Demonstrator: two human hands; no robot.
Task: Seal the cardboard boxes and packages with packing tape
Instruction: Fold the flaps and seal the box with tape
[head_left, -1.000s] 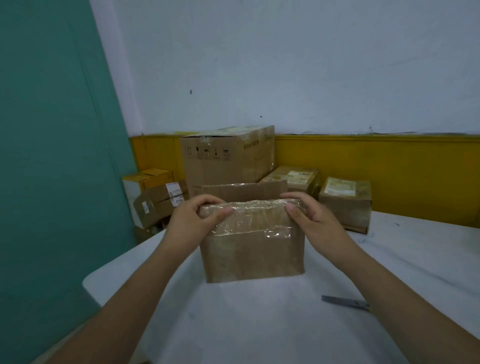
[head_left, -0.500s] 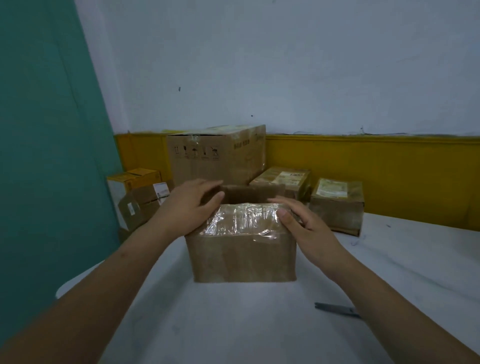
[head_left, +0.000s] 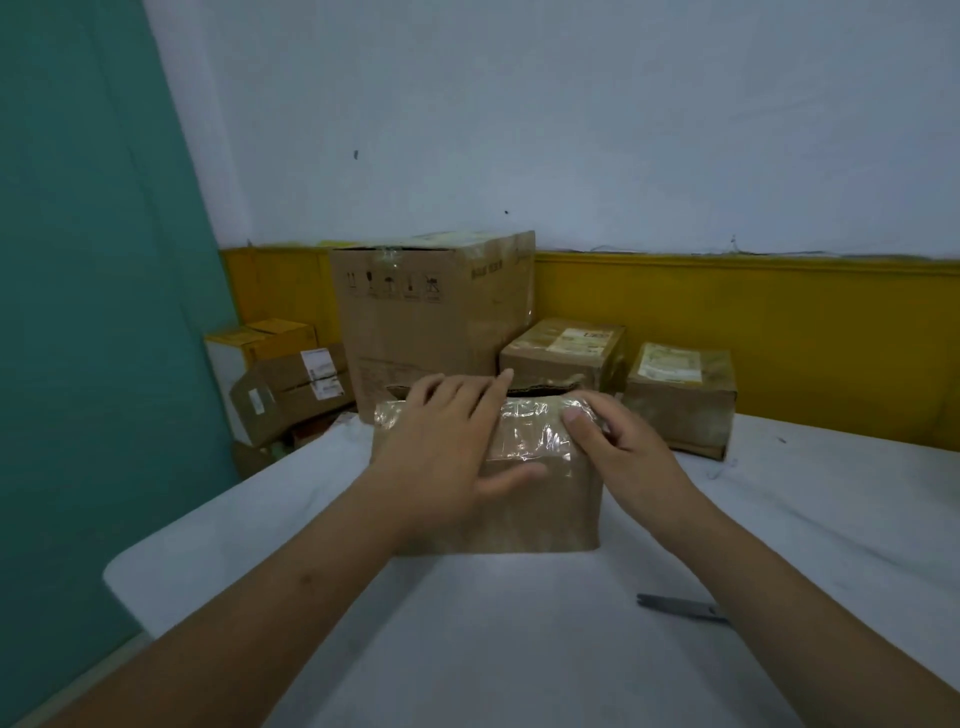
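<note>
**Press the tape flat on a light, softish box**

The box (head_left: 540, 514) stands on the table (head_left: 519, 649) straight in front of you. Clear tape (head_left: 530, 431) lies wrinkled and shiny over its top and upper front face. Your left hand (head_left: 447, 447) lies flat across the top, fingers straight and thumb spread down the front, pressing rather than gripping. Your right hand (head_left: 623, 447) curls over the top right corner, thumb on the tape, holding that corner.

The box looks small and probably light, so a sideways rub may make it slide on the smooth table; press downward while the other hand steadies it. The cardboard looks worn and may give in the middle of a panel. Take hold at corners and edges, where the board should be stiffest and the slick tape will not make your fingers slip. The far side is hidden, so you cannot tell whether it is sealed. The scissors (head_left: 680, 607) lie by your right forearm, apart from the box.
</note>
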